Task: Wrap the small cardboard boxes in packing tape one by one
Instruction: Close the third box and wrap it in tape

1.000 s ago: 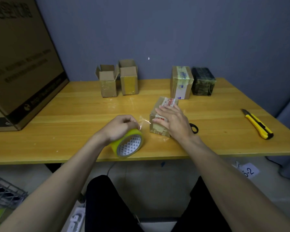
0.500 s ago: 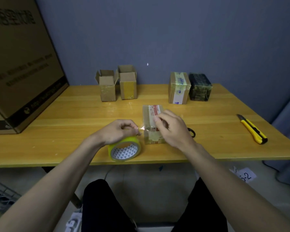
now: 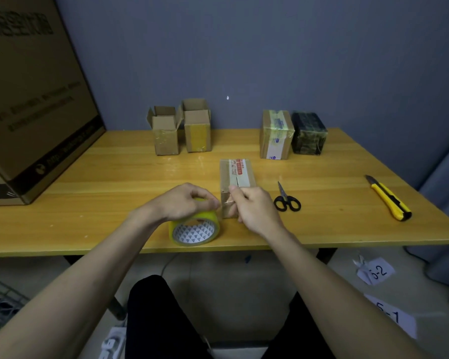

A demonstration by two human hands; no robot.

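- The room around me is dim, with soft, even light from above.
- My yellow wooden worktop carries faint sheen.
- Wide-angle bending curves the edges; corners darken and blur slightly.

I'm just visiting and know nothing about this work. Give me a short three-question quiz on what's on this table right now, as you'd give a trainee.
1. True or false: the left hand rests on the yellow roll of clear packing tape.
2. Which tool lies nearest the small brown cardboard box with the red-printed label? A) the black-handled scissors B) the yellow utility knife
3. Fill in: the two open-flapped cardboard boxes stand at the back of the wooden table, against the ____.

Key: 1 true. 2 A. 3 wall; the right hand holds the labelled box's near end.
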